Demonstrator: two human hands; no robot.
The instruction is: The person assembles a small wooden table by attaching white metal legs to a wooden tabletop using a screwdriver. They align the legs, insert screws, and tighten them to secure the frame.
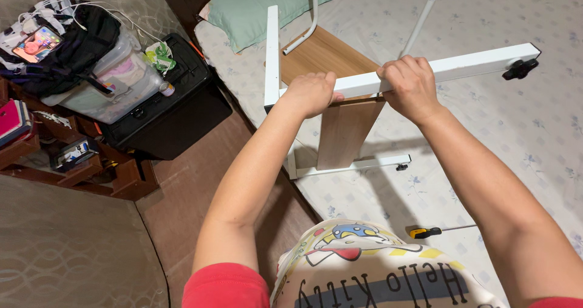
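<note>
Both your hands grip the white square bar, which runs left to right above the bed. Your left hand is closed near its joined end, your right hand mid-bar; the free end with the black knob lies rightward.

The white square-section metal frame bar runs left to right above the pale floral-print mattress; the left hand and right hand both sit on it, side by side; the brown wooden tabletop panel lies beneath and behind them; the yellow-and-black-handled screwdriver lies on the mattress nearer the person; the green pillow lies behind; the clear lidded plastic storage box stands on the black hard case, left of the mattress.
</note>
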